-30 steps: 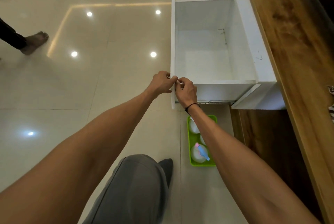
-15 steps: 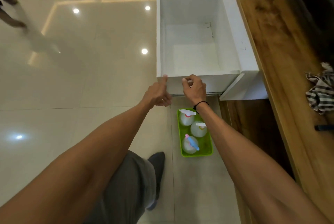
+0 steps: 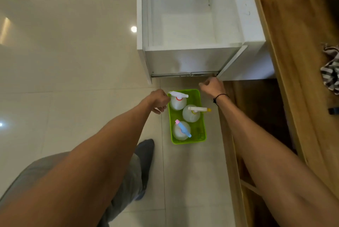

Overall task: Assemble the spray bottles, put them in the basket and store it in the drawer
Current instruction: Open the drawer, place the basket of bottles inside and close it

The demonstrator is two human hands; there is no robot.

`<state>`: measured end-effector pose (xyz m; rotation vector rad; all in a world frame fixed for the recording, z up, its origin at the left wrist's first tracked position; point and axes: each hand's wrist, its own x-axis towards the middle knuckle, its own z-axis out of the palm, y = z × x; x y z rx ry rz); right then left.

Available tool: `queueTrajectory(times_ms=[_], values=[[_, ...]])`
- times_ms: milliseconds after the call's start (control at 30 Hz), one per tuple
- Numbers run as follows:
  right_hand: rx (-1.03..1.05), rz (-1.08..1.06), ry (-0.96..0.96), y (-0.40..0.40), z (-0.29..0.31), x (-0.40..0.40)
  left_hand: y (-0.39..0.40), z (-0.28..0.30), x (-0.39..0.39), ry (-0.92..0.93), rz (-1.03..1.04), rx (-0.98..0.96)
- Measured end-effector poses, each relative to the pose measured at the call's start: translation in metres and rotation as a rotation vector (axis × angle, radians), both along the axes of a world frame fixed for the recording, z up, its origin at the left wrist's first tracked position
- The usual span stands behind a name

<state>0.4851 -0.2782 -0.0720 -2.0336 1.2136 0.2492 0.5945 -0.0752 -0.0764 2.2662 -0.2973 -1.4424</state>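
Both hands reach down toward the floor from the head view: the left hand [image 3: 159, 101] is loosely curled with its fingers at the near-left rim of the bright green rectangular plastic basket [image 3: 200, 131], whether it truly grips that rim I cannot tell, while the right hand [image 3: 212, 87] is closed into a loose fist just beyond the basket's far-right corner, holding nothing visible and wearing a thin black wrist cord [image 3: 219, 97]. The basket sits on the glossy cream tiled floor [image 3: 73, 80], and three translucent round spray bottles stand inside it, one with a white-and-red trigger head [image 3: 178, 98], one with a white-and-yellow head [image 3: 196, 112], one with a blue-and-pink head [image 3: 182, 129]. Directly above and beyond hangs the open white drawer [image 3: 183, 25], its front edge and metal runner overhanging the far end of the basket; open tile lies to the left, while a wooden cabinet front [image 3: 256, 116] bounds the right. A striped cloth [image 3: 331, 69] lies on the wooden desk [image 3: 293, 25].
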Motion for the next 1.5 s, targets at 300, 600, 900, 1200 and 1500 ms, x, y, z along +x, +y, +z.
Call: queueTrajectory(times_ms=[300,600,900,1200,1500], values=[[0.267,0.079,0.255,-0.012,-0.069,-0.015,-0.008,-0.064,-0.029,0.064,0.121,0.064],[0.454,0.093,0.391,0.002,-0.089,-0.01,-0.012,-0.091,-0.037,0.091,0.143,0.05],[0.467,0.123,0.37,0.002,-0.055,-0.024,-0.005,-0.063,-0.038,0.025,0.087,-0.024],[0.498,0.165,0.325,0.013,0.04,-0.044,0.006,0.038,-0.049,-0.036,0.007,-0.034],[0.526,0.055,0.213,0.011,0.178,-0.056,0.009,0.161,-0.055,-0.115,-0.129,-0.143]])
